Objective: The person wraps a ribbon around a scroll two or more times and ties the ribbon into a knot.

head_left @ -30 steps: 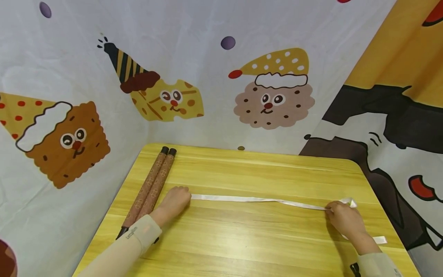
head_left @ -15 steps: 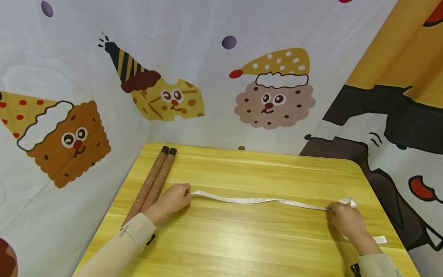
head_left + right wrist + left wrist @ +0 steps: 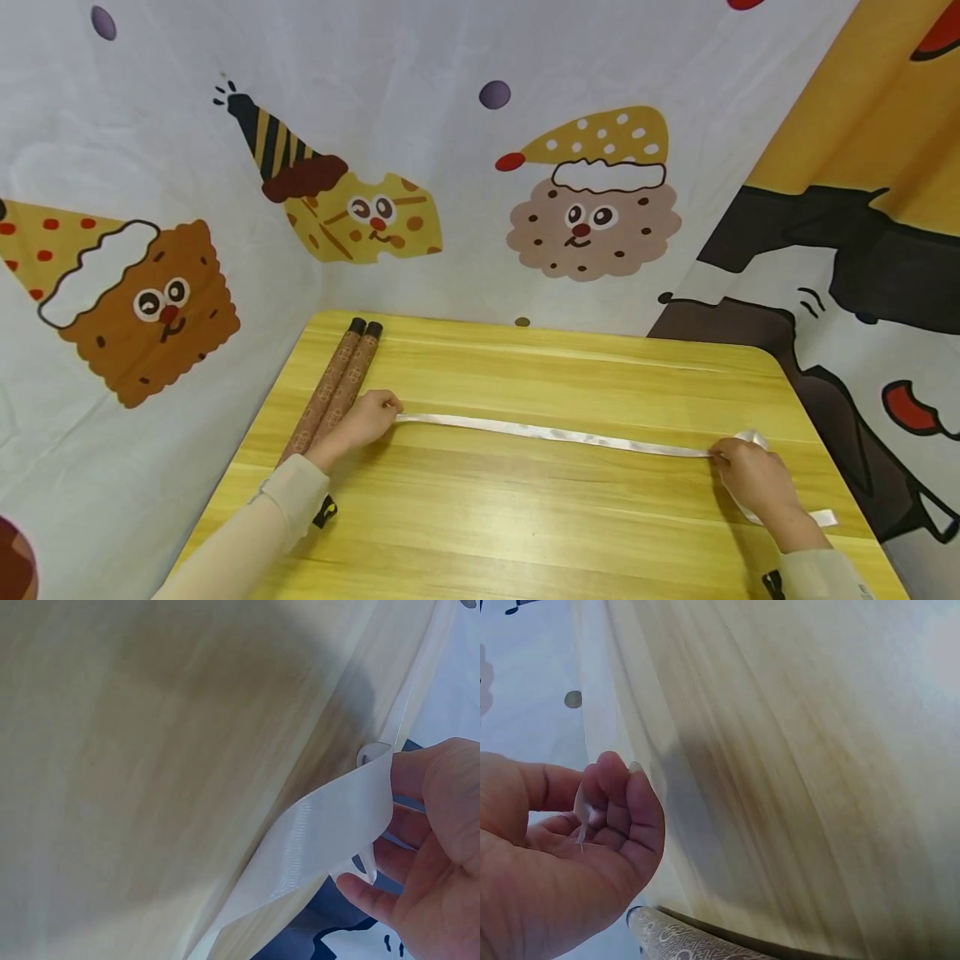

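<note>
A white satin ribbon (image 3: 540, 432) stretches nearly straight across the table from one hand to the other. My left hand (image 3: 367, 419) pinches it near one end; in the left wrist view the short tip of the ribbon (image 3: 582, 814) shows inside the curled fingers. At the right side, my right hand (image 3: 753, 479) pinches the ribbon between thumb and fingertips. Past that grip, a loose twisted length of ribbon (image 3: 315, 817) drapes over the table in the right wrist view, and its flat tail lies beyond the right wrist in the head view.
Two brown patterned rolls (image 3: 343, 379) with black end caps lie side by side at the table's left, partly hidden under my left arm. The wood-grain table (image 3: 540, 367) backs onto a white cartoon-printed cloth (image 3: 420, 100), which also hangs at both sides.
My left hand has drawn slightly left and away from me with the ribbon's end. The ribbon sagged in a wave half a second ago and is now taut. My right hand has hardly moved.
</note>
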A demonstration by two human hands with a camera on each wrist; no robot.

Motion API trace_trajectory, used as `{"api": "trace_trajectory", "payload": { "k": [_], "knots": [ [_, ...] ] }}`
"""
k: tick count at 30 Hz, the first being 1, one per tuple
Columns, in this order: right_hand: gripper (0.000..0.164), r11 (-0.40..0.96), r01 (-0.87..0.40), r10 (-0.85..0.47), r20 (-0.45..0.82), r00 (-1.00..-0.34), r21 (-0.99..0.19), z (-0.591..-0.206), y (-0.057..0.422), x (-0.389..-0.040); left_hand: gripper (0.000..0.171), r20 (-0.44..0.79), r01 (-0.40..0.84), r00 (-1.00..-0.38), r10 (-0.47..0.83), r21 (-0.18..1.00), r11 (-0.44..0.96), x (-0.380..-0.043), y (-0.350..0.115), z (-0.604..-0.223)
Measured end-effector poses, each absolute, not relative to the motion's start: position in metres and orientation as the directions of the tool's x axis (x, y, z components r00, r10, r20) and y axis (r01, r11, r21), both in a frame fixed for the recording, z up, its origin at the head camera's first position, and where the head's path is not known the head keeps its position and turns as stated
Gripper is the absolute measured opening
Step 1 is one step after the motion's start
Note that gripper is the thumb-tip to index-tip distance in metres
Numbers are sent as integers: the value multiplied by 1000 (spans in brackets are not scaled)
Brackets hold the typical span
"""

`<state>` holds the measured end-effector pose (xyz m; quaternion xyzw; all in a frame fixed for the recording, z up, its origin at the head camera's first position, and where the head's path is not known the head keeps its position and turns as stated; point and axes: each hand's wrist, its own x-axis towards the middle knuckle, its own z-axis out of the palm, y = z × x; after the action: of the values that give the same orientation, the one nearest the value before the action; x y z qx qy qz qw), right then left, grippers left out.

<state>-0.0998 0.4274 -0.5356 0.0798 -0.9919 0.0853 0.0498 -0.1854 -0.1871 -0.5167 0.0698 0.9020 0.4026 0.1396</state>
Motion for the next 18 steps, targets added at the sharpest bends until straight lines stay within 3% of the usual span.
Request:
{"api": "trace_trajectory", "payload": {
  "k": [8,18],
  "knots": [
    [12,975,-156,-139,118,-983,-158,-536,432,-98,20,-182,48,-955,232,680,732,-185,-191,-522],
    [12,976,-146,-132,96,-987,-161,-537,434,-95,22,-157,-4,-981,115,606,795,-182,-194,-522]
  ]
}}
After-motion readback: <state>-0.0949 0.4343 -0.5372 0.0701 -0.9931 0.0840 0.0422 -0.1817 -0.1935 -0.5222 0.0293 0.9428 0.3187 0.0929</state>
